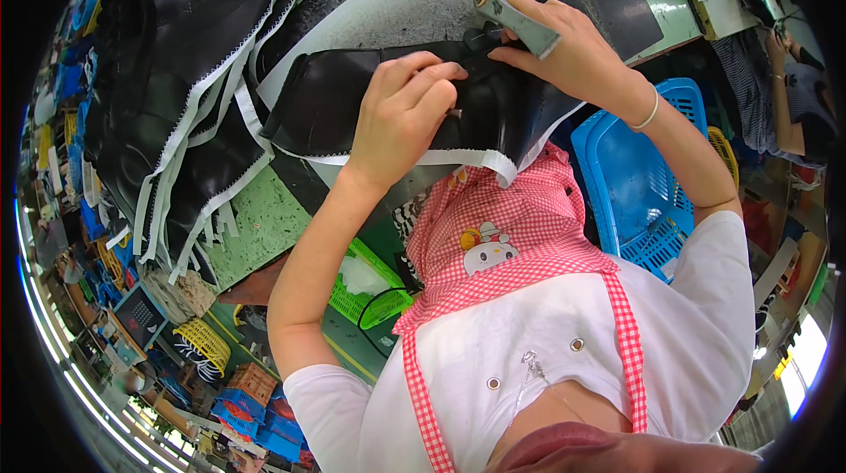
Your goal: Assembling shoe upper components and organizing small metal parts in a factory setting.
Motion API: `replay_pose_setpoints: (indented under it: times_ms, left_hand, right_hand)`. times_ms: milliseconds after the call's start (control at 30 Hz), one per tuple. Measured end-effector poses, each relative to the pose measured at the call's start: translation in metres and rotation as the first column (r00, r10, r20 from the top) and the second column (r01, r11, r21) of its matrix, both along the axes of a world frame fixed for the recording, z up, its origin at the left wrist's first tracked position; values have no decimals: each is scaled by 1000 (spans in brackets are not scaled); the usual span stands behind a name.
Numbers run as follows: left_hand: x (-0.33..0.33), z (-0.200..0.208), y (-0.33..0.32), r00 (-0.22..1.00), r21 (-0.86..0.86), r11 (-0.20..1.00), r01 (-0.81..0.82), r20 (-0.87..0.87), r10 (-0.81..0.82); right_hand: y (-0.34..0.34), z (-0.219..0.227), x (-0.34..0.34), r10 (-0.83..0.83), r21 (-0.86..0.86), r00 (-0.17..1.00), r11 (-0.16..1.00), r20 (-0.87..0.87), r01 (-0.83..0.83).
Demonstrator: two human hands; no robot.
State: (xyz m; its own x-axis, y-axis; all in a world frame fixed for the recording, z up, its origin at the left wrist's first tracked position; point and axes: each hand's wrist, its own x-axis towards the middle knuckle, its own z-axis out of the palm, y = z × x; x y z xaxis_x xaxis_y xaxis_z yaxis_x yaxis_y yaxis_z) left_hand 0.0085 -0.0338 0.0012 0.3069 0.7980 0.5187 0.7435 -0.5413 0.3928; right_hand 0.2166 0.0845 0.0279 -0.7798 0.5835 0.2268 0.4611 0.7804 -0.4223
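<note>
In front of me lies a black leather boot upper (330, 90) with a white zigzag-stitched edge strip. My left hand (405, 116) rests on it, fingers curled in and fingertips against the leather. A small metal end (455, 113) pokes out beside that palm; the rest of it is hidden. My right hand (573, 46) is closed round a hammer (520, 25) with a grey metal head, round at one end and flared at the other. The hammer is just above the leather, close to the left fingertips. Its handle is mostly hidden.
More black uppers (194, 33) with white edging are heaped at the left of the green table (256, 231). A worn white sheet (397, 2) lies beneath the work. Blue basket (617, 182) stands at right, green basket (374, 270) below the table. Another person (802, 94) is at far right.
</note>
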Motion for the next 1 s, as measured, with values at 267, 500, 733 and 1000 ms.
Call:
replay_pose_setpoints:
  times_ms: [267, 500, 733, 1000]
  left_hand:
    - [1, 4, -1, 999, -35, 999, -15, -45, 14]
    - [-4, 1, -1, 997, -16, 1000, -16, -75, 15]
    - [-4, 27, 1, 1000, -155, 988, -2, 26, 6]
    - [-16, 34, 12, 953, -111, 966, -234, 170, 250]
  right_hand:
    - [17, 17, 9, 218, 425, 964, 895, -154, -135]
    - [-38, 49, 17, 103, -334, 989, 933, -108, -134]
    - [-38, 21, 15, 26, -441, 998, 896, -56, -48]
    - [-40, 23, 13, 14, -482, 998, 875, -61, -42]
